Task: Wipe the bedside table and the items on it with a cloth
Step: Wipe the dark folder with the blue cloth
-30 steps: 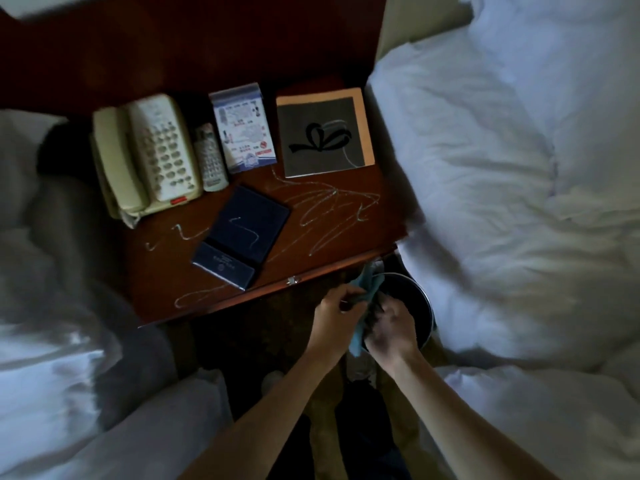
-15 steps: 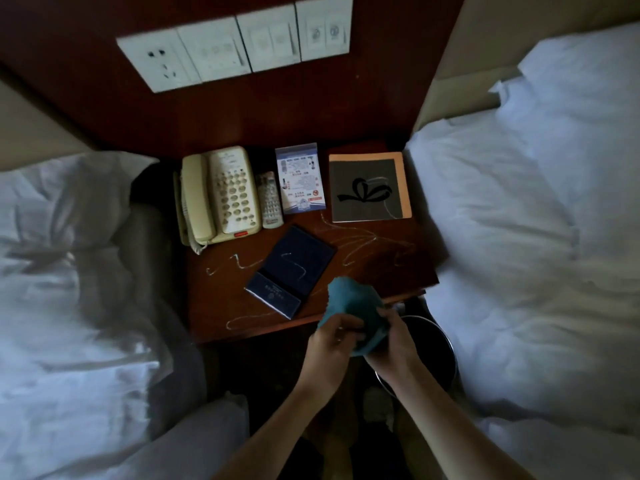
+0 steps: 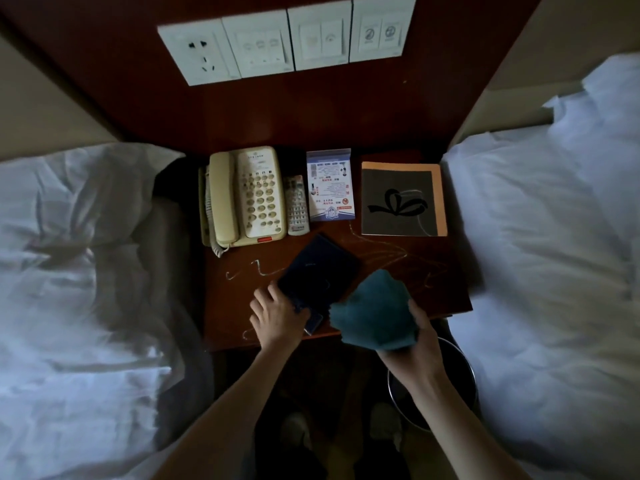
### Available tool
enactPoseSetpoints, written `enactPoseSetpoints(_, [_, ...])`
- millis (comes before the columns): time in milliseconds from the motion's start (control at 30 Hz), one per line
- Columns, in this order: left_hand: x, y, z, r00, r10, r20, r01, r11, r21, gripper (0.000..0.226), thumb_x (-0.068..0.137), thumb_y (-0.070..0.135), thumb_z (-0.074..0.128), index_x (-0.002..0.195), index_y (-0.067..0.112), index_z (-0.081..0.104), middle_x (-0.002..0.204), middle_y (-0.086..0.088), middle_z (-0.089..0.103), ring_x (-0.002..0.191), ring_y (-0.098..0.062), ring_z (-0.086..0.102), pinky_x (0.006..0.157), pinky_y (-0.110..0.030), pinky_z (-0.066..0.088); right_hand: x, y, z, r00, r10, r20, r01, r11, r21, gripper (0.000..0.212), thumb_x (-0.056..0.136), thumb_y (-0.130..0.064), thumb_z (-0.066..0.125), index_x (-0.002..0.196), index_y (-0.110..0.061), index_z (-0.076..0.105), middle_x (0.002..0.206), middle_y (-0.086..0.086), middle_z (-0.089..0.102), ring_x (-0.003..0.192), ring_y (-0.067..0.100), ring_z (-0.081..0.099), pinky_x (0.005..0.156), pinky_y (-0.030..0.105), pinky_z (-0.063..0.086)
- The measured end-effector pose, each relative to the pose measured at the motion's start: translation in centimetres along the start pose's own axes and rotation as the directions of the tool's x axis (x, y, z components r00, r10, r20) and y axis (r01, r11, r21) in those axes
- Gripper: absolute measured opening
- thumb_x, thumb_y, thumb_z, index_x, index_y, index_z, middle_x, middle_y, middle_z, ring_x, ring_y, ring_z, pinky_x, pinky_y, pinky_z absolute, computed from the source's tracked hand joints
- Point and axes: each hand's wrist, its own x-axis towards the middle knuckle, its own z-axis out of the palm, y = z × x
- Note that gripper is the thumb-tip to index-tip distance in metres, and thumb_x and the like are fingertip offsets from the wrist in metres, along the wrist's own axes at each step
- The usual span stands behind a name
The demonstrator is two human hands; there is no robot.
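The dark wooden bedside table [image 3: 239, 282] carries white scribble marks. A cream telephone [image 3: 242, 197], a small remote [image 3: 296, 206], a blue-and-white leaflet [image 3: 330, 185] and a grey booklet with a black bow [image 3: 401, 199] line its back. A dark blue folder [image 3: 317, 271] lies near the front; my left hand [image 3: 277, 315] grips its near corner, which looks slightly raised. My right hand [image 3: 420, 337] holds a bunched teal cloth [image 3: 375, 311] over the table's front right edge, beside the folder.
White beds flank the table on the left [image 3: 79, 271] and right [image 3: 554, 254]. A wall panel with a socket and switches [image 3: 287, 39] is above. A dark round bin [image 3: 460, 375] stands on the floor under my right wrist.
My hands came apart: the left let go of the cloth and took the folder's near corner, the right kept the cloth and lifted it over the table edge. The view tilted up.
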Motion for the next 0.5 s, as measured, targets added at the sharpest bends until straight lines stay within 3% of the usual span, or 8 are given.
enactPoseSetpoints(100, [1.4, -0.7, 0.6, 0.999, -0.031, 0.034, 0.026, 0.991, 0.133, 0.104, 0.065, 0.053, 0.075, 0.141, 0.012, 0.016, 0.143, -0.014, 0.023, 0.134, -0.035, 0.023, 0.107, -0.051, 0.027, 0.2, -0.4, 0.4, 0.996, 0.052, 0.072, -0.046, 0.996, -0.078, 0.044, 0.091, -0.024, 0.047, 0.134, -0.012, 0.051, 0.135, 0.018, 0.055, 0.124, 0.036, 0.052, 0.097, 0.049, 0.048])
enactPoseSetpoints(167, [2.0, -1.1, 0.9, 0.999, -0.029, 0.045, 0.022, 0.990, 0.143, 0.107, 0.062, 0.056, 0.076, 0.140, 0.013, 0.017, 0.142, -0.014, 0.026, 0.133, -0.034, 0.026, 0.106, -0.051, 0.027, 0.4, -0.5, 0.4, 0.993, 0.070, 0.091, -0.061, 0.993, -0.103, 0.046, 0.089, -0.020, 0.049, 0.134, -0.010, 0.050, 0.136, 0.019, 0.053, 0.124, 0.036, 0.052, 0.095, 0.050, 0.049])
enactPoseSetpoints(333, [2.7, -1.3, 0.8, 0.999, -0.007, 0.048, -0.002, 0.981, 0.192, 0.105, 0.055, 0.059, 0.079, 0.132, 0.013, 0.025, 0.134, -0.014, 0.031, 0.128, -0.034, 0.030, 0.105, -0.048, 0.028, 1.4, -0.2, -0.4, 0.999, 0.034, 0.033, -0.032, 0.998, -0.059, 0.054, 0.087, -0.017, 0.049, 0.140, -0.013, 0.041, 0.143, 0.019, 0.046, 0.130, 0.035, 0.045, 0.108, 0.052, 0.033])
enactPoseSetpoints(400, [2.7, -1.3, 0.5, 0.997, -0.032, 0.064, 0.019, 0.981, 0.195, 0.102, 0.055, 0.059, 0.080, 0.129, 0.012, 0.029, 0.132, -0.015, 0.031, 0.127, -0.034, 0.030, 0.104, -0.048, 0.029, 1.6, -0.1, -0.6, 0.999, 0.019, 0.036, -0.017, 0.998, -0.061, 0.052, 0.088, -0.017, 0.048, 0.139, -0.012, 0.043, 0.141, 0.018, 0.048, 0.129, 0.035, 0.047, 0.107, 0.052, 0.035])
enactPoseSetpoints(500, [2.6, -1.4, 0.1, 0.998, -0.040, 0.057, 0.030, 0.986, 0.164, 0.082, 0.062, 0.052, 0.079, 0.122, 0.014, 0.038, 0.127, -0.014, 0.032, 0.122, -0.034, 0.032, 0.101, -0.049, 0.030, 1.6, -0.5, -0.3, 0.998, -0.019, 0.060, 0.024, 0.996, -0.087, 0.038, 0.092, -0.020, 0.045, 0.127, -0.011, 0.059, 0.131, 0.015, 0.059, 0.121, 0.030, 0.056, 0.099, 0.047, 0.047])
